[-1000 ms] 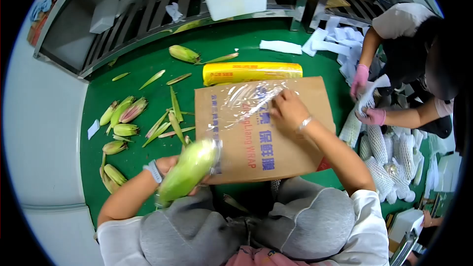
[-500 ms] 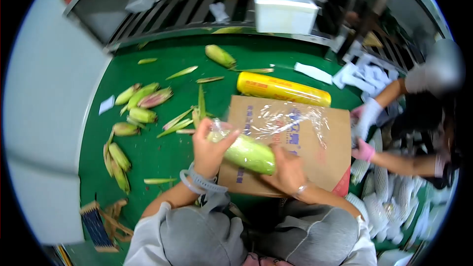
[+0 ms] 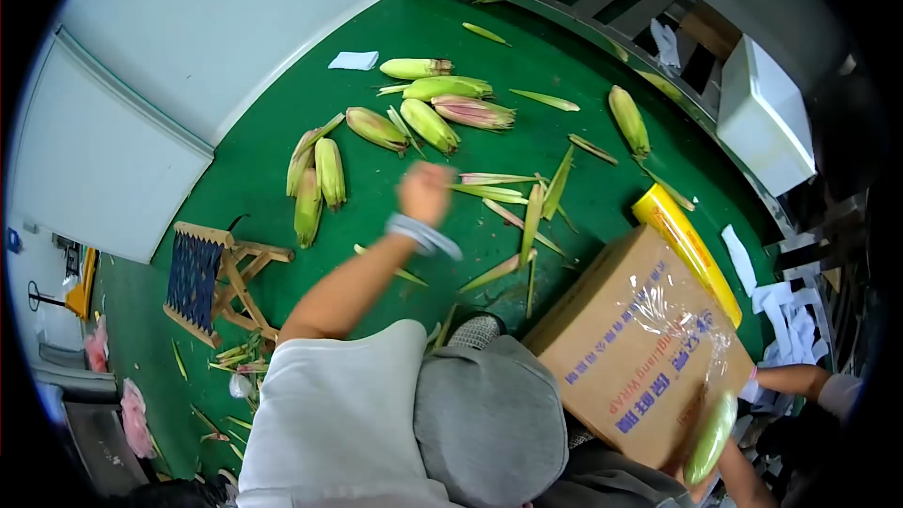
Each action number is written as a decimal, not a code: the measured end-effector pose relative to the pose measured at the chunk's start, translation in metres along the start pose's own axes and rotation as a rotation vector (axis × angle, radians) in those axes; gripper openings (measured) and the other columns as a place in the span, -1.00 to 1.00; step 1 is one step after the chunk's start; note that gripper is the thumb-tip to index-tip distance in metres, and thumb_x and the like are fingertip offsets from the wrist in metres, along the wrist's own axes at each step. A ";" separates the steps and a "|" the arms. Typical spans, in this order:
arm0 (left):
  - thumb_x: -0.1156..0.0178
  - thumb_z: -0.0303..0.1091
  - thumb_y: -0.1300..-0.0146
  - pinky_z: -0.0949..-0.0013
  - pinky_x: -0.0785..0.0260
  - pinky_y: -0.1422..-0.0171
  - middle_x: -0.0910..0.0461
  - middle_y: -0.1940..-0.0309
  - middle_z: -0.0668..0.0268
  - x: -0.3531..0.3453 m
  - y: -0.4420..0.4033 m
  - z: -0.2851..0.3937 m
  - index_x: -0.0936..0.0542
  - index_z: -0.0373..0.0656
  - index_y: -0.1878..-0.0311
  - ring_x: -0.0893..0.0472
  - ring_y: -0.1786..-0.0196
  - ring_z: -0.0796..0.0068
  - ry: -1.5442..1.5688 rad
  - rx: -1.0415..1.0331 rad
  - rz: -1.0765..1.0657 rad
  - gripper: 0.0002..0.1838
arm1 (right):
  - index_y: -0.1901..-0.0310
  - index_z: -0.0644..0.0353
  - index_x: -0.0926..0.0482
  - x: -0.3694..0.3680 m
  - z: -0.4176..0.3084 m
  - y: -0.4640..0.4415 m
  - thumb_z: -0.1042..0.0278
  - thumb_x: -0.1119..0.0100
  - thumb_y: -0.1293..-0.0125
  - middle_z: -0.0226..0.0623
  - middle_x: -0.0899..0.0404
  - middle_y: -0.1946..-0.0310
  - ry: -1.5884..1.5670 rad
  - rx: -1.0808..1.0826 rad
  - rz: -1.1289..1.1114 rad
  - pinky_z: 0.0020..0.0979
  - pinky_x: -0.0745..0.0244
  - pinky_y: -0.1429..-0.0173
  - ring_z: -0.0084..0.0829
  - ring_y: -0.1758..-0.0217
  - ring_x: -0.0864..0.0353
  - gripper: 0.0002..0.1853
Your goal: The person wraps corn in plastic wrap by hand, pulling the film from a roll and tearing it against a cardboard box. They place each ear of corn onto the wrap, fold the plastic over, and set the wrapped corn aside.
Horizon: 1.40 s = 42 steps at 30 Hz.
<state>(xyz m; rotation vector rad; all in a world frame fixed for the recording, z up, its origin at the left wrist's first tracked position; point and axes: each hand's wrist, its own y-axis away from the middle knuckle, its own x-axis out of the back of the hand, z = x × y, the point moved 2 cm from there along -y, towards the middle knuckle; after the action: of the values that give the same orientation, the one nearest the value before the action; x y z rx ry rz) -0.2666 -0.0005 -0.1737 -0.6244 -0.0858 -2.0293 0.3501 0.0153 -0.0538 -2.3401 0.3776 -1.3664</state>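
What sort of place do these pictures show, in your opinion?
Probably a produce-packing room, though no sign in view confirms it. Yellow-green, husk-covered corn ears lie on the green floor; nearby are a brown cardboard box printed "WRAP" and a long, yellow cylindrical roll.

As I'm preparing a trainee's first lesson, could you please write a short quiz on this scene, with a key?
1. Which of the wearer's hands holds an ear of corn?
2. Where does the yellow roll lie: (a) on top of the cardboard box, (b) beside it, or (c) inside it?
3. Fill in the colour: the folding stool rests on a ____ floor.

Key: 1. the right hand; 2. b; 3. green.
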 end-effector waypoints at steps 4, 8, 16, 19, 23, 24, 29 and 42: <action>-0.26 0.12 -0.01 0.12 -0.35 -0.03 -0.55 0.16 0.04 0.132 -0.087 -0.178 -0.50 -0.25 0.10 -0.53 0.09 0.05 -1.132 0.137 0.457 -0.40 | 0.03 0.26 -0.48 0.027 0.085 0.033 0.24 -0.40 0.10 0.00 -0.50 0.14 0.266 -0.260 0.047 -0.17 -0.37 -0.08 -0.02 0.03 -0.47 -0.45; -0.04 0.51 0.07 0.24 -0.18 -0.23 -0.46 -0.10 0.04 0.149 -0.097 -0.196 -0.42 -0.33 -0.11 -0.43 -0.14 0.12 -1.438 0.423 -0.187 0.00 | -0.01 0.26 -0.46 0.058 0.170 0.101 0.21 -0.41 0.09 0.02 -0.49 0.10 0.467 -0.488 -0.032 -0.16 -0.34 -0.12 -0.02 -0.03 -0.44 -0.41; -0.24 0.14 -0.05 0.29 -0.47 0.14 -0.60 0.19 0.23 0.120 -0.140 -0.262 -0.51 -0.21 0.03 -0.59 0.19 0.30 0.187 0.901 -0.104 -0.39 | -0.04 0.25 -0.44 0.076 0.178 0.099 0.13 -0.29 -0.03 0.07 -0.43 0.04 0.813 -0.739 -0.307 -0.12 -0.29 -0.18 0.03 -0.08 -0.37 -0.44; -0.16 -0.06 -0.18 0.33 -0.43 -0.04 -0.53 0.04 0.27 0.077 -0.083 -0.126 -0.38 -0.21 -0.14 -0.55 0.07 0.32 0.848 0.869 -0.473 -0.45 | 0.19 0.26 -0.47 0.054 0.094 0.007 0.28 -0.19 -0.15 -0.04 -0.51 0.33 0.500 -0.278 -0.166 -0.20 -0.43 0.26 -0.05 0.32 -0.54 -0.73; -0.20 -0.43 -0.04 0.21 -0.35 -0.17 -0.42 -0.06 0.13 -0.017 -0.014 0.058 -0.19 -0.19 -0.27 -0.45 -0.11 0.24 0.717 0.305 -1.022 -0.31 | 0.34 0.23 -0.60 -0.024 0.014 -0.063 -0.15 0.01 -0.23 0.01 -0.61 0.35 0.571 -0.354 -0.647 -0.11 -0.47 0.16 -0.02 0.25 -0.59 -0.50; -0.22 -0.50 0.02 0.20 -0.33 -0.19 -0.38 -0.08 0.14 -0.037 0.010 0.115 -0.18 -0.20 -0.26 -0.43 -0.12 0.25 0.620 0.162 -1.047 -0.28 | 0.37 0.23 -0.62 -0.039 -0.002 -0.072 -0.14 0.00 -0.22 0.01 -0.61 0.35 0.531 -0.375 -0.726 -0.12 -0.47 0.16 -0.02 0.27 -0.60 -0.50; -0.36 -0.52 0.19 0.25 -0.23 -0.26 -0.41 -0.07 0.09 -0.152 0.097 0.260 -0.27 -0.18 -0.18 -0.41 -0.16 0.11 0.141 -0.750 -1.196 -0.24 | 0.38 0.29 -0.64 -0.070 0.018 -0.069 -0.01 -0.05 -0.28 -0.04 -0.64 0.35 0.016 -0.487 -0.773 -0.25 -0.52 0.23 -0.18 0.35 -0.65 -0.55; -0.38 -0.42 0.15 0.16 -0.17 -0.24 -0.37 -0.04 0.06 -0.215 0.175 0.285 -0.29 -0.21 -0.22 -0.33 -0.12 0.02 -0.101 -1.111 -1.182 -0.22 | -0.01 0.24 -0.50 -0.099 -0.018 -0.142 0.10 -0.15 -0.24 -0.20 -0.47 0.09 -0.786 0.188 -0.411 -0.39 -0.28 -0.10 -0.32 0.03 -0.45 -0.58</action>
<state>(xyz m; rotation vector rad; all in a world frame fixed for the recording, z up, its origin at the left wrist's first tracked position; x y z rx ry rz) 0.0757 0.1667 -0.0601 -1.6257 0.8652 -3.1120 0.2905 0.1788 -0.0549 -2.6328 -0.4607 -0.4828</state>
